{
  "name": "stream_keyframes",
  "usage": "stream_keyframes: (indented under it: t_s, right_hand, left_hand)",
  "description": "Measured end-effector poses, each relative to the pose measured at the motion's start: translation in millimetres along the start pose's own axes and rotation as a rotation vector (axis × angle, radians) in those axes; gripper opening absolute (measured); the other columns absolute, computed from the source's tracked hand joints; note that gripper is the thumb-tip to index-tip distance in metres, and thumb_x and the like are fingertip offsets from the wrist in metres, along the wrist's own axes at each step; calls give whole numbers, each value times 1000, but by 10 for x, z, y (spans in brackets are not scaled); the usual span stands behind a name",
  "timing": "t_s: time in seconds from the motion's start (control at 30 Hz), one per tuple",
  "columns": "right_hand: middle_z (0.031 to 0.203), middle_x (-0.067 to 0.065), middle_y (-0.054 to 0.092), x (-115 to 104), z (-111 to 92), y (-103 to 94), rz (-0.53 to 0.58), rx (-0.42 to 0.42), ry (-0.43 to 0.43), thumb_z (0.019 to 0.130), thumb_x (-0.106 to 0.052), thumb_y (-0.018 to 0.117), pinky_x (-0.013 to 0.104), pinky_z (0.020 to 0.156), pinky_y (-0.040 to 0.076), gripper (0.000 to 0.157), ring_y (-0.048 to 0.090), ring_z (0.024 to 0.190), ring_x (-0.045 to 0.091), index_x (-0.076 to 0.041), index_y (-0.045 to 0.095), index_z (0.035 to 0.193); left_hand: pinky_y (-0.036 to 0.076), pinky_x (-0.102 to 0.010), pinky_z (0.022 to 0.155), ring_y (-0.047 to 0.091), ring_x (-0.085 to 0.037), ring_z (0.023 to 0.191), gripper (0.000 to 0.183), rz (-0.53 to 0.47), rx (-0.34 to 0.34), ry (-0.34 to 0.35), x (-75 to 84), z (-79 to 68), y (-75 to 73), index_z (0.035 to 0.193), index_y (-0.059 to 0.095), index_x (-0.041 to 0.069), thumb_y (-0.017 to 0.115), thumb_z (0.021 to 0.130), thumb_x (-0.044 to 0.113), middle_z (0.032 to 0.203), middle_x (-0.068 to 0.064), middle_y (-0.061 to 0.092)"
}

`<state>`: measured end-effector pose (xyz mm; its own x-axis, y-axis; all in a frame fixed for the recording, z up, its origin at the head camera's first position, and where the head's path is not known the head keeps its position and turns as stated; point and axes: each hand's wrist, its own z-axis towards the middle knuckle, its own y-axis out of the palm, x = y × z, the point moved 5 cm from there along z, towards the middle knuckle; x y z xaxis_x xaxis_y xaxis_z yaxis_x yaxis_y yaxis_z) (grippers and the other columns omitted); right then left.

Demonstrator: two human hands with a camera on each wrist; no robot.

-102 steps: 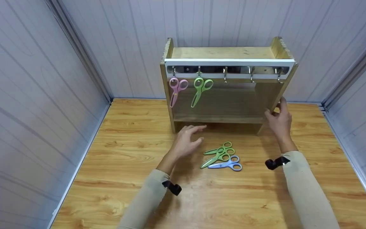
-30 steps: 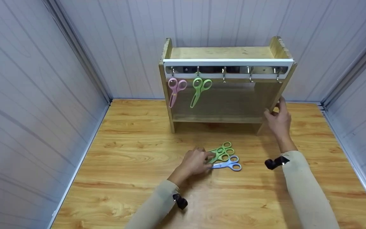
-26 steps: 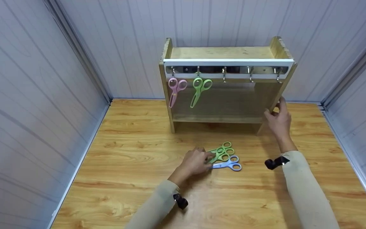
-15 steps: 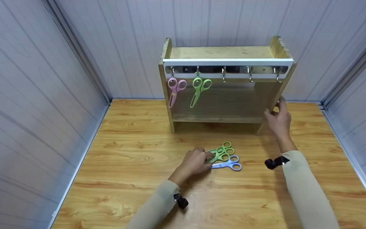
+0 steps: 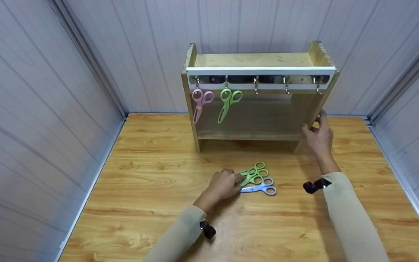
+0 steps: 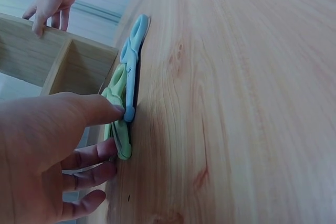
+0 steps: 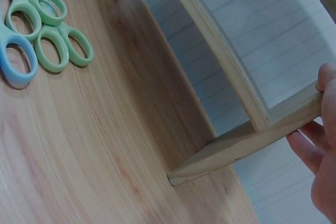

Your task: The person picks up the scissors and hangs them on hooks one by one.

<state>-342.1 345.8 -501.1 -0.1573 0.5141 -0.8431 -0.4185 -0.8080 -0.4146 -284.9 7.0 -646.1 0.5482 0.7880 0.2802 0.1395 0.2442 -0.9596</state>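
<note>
Closest in, the left hand (image 5: 224, 184) bends over scissors bunched on the tabletop (image 5: 282, 225), thumb and finger pinching the blade end of the upper green scissors (image 5: 249, 178). These overlap the other green scissors (image 7: 59, 29), and the blue scissors (image 5: 261, 187) lie just beside them; whether the thumb also touches the blue tip, I cannot tell. Farther back, the right hand (image 5: 319, 140) grips the right side panel (image 5: 309, 103) of the wooden shelf (image 5: 253, 60). Across the shelf's upper front runs a white rail (image 5: 260, 69) with five hooks. The two at its left end carry scissors — the pink scissors (image 5: 200, 105) outermost, the hanging green scissors (image 5: 226, 104) next. Judging by how things lie, two pairs are up and three are down — the pinched pair not yet lifted. Behind stands a panelled wall (image 5: 158, 65).
</note>
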Motion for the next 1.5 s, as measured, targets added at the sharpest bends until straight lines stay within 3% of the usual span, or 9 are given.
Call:
stream_keyframes:
  t_s: [0.23, 0.5, 0.67, 1.0, 1.27, 1.5]
  right_hand:
    - [154, 34, 64, 11, 1, 2, -8, -7, 2, 105, -12, 65, -1, 78, 45, 73, 73, 128, 59, -15, 38, 173]
    - [149, 32, 67, -12, -3, -3, -13, -16, 10, 106, -14, 67, -1, 74, 45, 72, 73, 125, 60, -20, 39, 172]
    - [149, 32, 67, -20, -7, 2, 6, -17, 10, 105, -14, 66, 0, 74, 47, 72, 74, 125, 59, -19, 40, 172]
    - [152, 33, 66, -31, -14, -3, 10, -17, 5, 106, -13, 66, 0, 75, 47, 71, 73, 126, 59, -17, 41, 172]
    - [150, 34, 66, -10, -8, 3, 14, -13, 10, 105, -13, 66, 0, 74, 48, 71, 73, 126, 60, -18, 41, 171]
    - [148, 31, 68, -25, -14, -1, -12, -8, 4, 105, -12, 67, -1, 74, 46, 73, 76, 122, 58, -18, 40, 172]
  left_hand:
    - [61, -51, 80, 76, -27, 103, 38, 79, -2, 15, -2, 27, 54, 142, 78, 39, 73, 105, 38, 116, -1, 84]
    - [58, -43, 64, 77, -24, 92, 38, 99, 71, 65, -78, 43, 164, 141, 77, 42, 71, 104, 39, 107, -2, 81]
    - [55, -40, 63, 75, -21, 87, 38, 117, 63, 66, -71, 31, 156, 144, 75, 41, 70, 106, 40, 106, -1, 79]
    - [56, -40, 65, 75, -20, 87, 42, 103, 49, 64, -101, 49, 201, 148, 73, 41, 69, 106, 43, 108, -1, 79]
    - [52, -35, 64, 68, -15, 83, 40, 64, 51, 78, -96, 28, 171, 146, 74, 38, 72, 107, 39, 109, -1, 78]
    - [57, -38, 69, 75, -22, 87, 38, 9, 67, 95, -100, 4, 134, 145, 74, 37, 71, 107, 35, 114, -3, 78]
